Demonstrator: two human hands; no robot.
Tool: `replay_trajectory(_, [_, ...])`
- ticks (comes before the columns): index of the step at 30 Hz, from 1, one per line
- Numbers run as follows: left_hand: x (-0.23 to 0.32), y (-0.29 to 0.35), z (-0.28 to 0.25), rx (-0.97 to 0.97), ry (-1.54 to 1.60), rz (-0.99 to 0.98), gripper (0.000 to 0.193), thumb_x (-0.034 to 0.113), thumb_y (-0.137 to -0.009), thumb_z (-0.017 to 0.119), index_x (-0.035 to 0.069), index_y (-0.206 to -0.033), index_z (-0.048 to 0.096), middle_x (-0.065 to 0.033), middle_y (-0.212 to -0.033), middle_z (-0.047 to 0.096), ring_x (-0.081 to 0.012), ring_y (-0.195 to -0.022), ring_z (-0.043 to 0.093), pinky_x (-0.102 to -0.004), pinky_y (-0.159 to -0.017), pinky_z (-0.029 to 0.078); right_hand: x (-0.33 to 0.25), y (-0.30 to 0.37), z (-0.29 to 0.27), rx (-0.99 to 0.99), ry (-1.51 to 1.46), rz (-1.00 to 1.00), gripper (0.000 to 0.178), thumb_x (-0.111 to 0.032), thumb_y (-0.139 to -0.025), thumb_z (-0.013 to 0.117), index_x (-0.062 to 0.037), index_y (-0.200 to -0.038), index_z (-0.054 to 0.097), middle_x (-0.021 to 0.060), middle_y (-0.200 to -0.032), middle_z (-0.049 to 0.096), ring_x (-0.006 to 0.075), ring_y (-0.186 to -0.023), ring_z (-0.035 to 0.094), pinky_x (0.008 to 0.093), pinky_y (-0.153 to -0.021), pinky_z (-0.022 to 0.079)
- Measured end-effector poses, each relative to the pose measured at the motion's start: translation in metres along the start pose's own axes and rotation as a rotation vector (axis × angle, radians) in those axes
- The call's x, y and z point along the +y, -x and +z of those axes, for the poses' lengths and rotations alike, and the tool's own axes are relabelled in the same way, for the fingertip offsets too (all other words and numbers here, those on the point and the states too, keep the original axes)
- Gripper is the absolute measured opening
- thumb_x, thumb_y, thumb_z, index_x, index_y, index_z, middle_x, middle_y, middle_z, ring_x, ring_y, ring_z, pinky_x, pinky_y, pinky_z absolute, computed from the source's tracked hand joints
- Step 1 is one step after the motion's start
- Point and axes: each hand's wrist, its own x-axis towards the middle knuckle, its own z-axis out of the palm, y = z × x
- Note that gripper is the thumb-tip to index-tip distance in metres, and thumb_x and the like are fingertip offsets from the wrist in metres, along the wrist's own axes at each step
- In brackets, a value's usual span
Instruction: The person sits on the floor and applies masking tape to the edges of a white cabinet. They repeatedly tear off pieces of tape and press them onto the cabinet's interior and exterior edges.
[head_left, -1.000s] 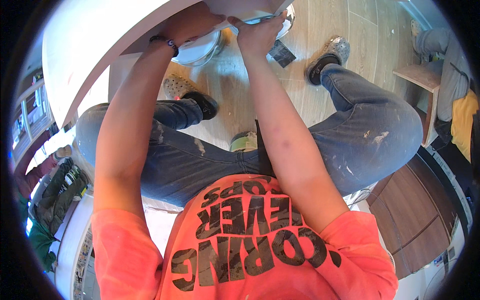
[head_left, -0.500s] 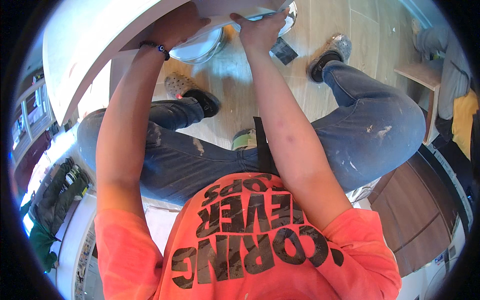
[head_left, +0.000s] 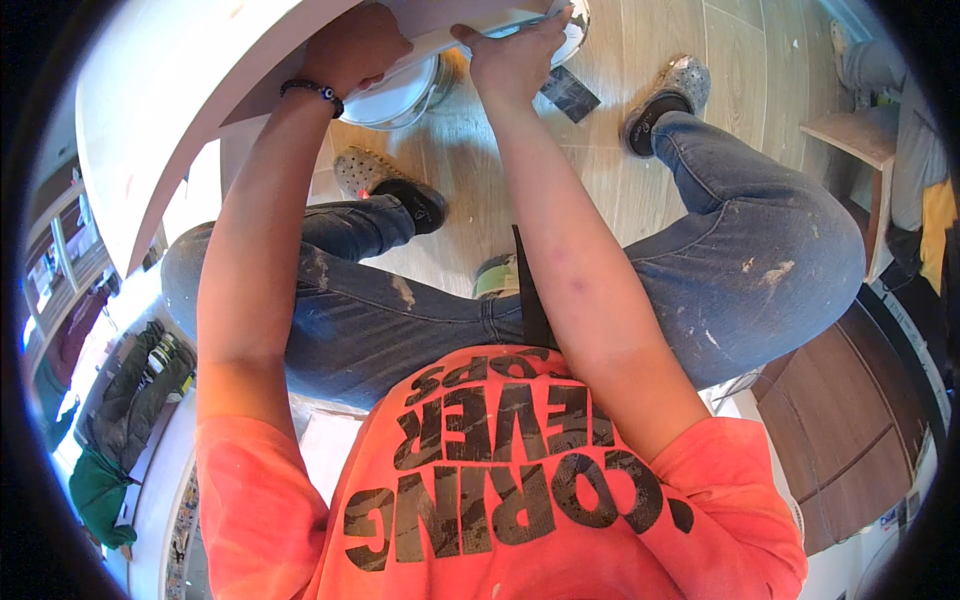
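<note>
A large white curved panel [head_left: 190, 90] arches across the upper left, its pale underside facing me. My left hand [head_left: 355, 50], with a dark beaded bracelet at the wrist, is up against that underside. Its fingers are curled in, and whatever is in them is hidden. My right hand [head_left: 515, 62] grips the panel's lower edge, the thumb out to the left and the fingers reaching right along it. Below the hands stands a white bucket [head_left: 392, 98], partly covered by the panel. Another white bucket [head_left: 576, 30] shows behind my right fingers.
A dark flat square piece [head_left: 570, 95] lies on the wood-look floor [head_left: 740, 60]. To the right are a small wooden bench [head_left: 855, 135] and a brown panelled piece [head_left: 840, 420]. Dark and green clothing [head_left: 130, 400] lies at the left. A person's grey-clad leg [head_left: 915, 160] shows at far right.
My left hand has shifted slightly on the panel, its fingers more curled. My right hand stays at the edge. The whole view has tilted a little.
</note>
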Motion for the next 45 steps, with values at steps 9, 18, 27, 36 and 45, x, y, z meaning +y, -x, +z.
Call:
replay_trajectory(9, [-0.002,-0.01,0.005,-0.004,-0.125,0.065,0.051,0.045,-0.09,0.071,-0.006,-0.088,0.076,-0.0311,-0.091,0.07,-0.0453,-0.087,0.069,-0.0526,-0.087,0.054,-0.003,-0.001,-0.001,0.032,0.065,0.006,0.125,-0.027,-0.071,0.095,0.0032,-0.162,0.015,0.0293,-0.15,0.041,0.0488,-0.134,0.05,0.0506,-0.111,0.045])
replay_trajectory(18, [0.003,-0.005,0.003,-0.021,-0.032,-0.032,0.055,0.049,-0.087,0.073,-0.006,-0.093,0.077,-0.0307,-0.093,0.071,-0.0449,-0.089,0.071,-0.0515,-0.088,0.055,-0.003,0.001,0.0,0.035,0.05,-0.007,0.127,-0.027,-0.07,0.095,0.0023,-0.162,0.013,0.0308,-0.15,0.041,0.0495,-0.134,0.05,0.0502,-0.111,0.045])
replay_trajectory(27, [0.014,0.007,-0.025,-0.06,0.034,0.084,0.053,0.047,-0.088,0.073,-0.006,-0.093,0.077,-0.0308,-0.091,0.071,-0.0457,-0.084,0.071,-0.0524,-0.087,0.055,-0.003,0.001,0.0,0.04,0.053,-0.028,0.126,-0.028,-0.071,0.095,0.0046,-0.161,0.014,0.0317,-0.153,0.038,0.0487,-0.138,0.046,0.0488,-0.113,0.043])
replay_trajectory(36, [0.018,0.009,-0.029,-0.053,-0.002,0.135,0.053,0.046,-0.089,0.072,-0.007,-0.09,0.076,-0.0319,-0.092,0.071,-0.0456,-0.087,0.071,-0.0524,-0.089,0.055,-0.007,0.002,-0.003,0.031,0.05,-0.012,0.125,-0.026,-0.071,0.094,0.0037,-0.161,0.013,0.0308,-0.151,0.04,0.0487,-0.137,0.047,0.0494,-0.113,0.042])
replay_trajectory(45, [0.012,0.007,-0.024,-0.052,-0.045,0.191,0.051,0.044,-0.09,0.072,-0.006,-0.089,0.077,-0.0301,-0.088,0.071,-0.0442,-0.083,0.072,-0.051,-0.088,0.056,-0.015,0.005,-0.008,-0.007,0.013,0.01,0.125,-0.025,-0.071,0.094,0.0021,-0.162,0.013,0.0309,-0.15,0.041,0.049,-0.136,0.048,0.0493,-0.113,0.043])
